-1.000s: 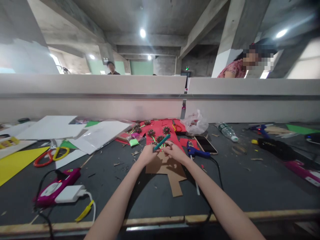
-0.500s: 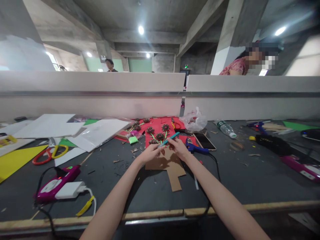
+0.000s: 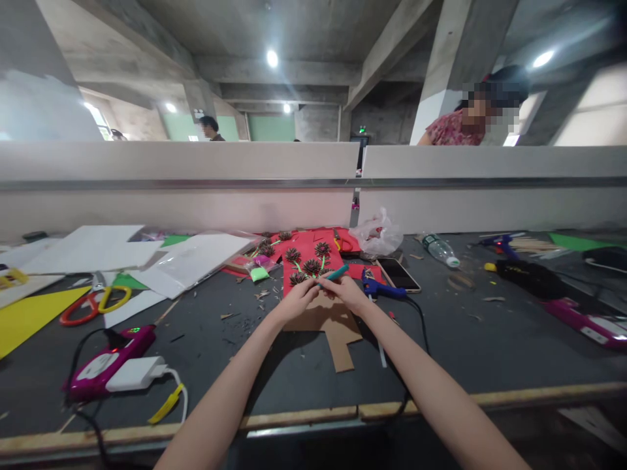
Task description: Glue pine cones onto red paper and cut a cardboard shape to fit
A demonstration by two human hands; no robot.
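Note:
A slim teal pen (image 3: 336, 273) slants between my two hands, its upper end pointing right. The fingers of my right hand (image 3: 349, 293) are closed round its middle. My left hand (image 3: 300, 297) pinches at its lower left end, which the fingers partly hide. Under my hands lies a piece of brown cardboard (image 3: 339, 349) with a strip sticking out toward me. Just beyond are a red sheet (image 3: 308, 243) and several pine cones (image 3: 312, 266) with green stems. To the right of my right hand rests a blue glue gun (image 3: 385, 288).
On the right are a phone (image 3: 399, 273), a plastic bottle (image 3: 439, 250) and a plastic bag (image 3: 377, 233). At left lie scissors (image 3: 115, 299), white sheets (image 3: 193, 264) and a purple power strip (image 3: 110, 362). A low partition (image 3: 196, 160) runs behind; a person (image 3: 453, 127) is beyond it.
My left hand has slid closer to my right along the pen, and less of the pen shows. The camera view has shifted slightly. The person beyond the partition has leaned left.

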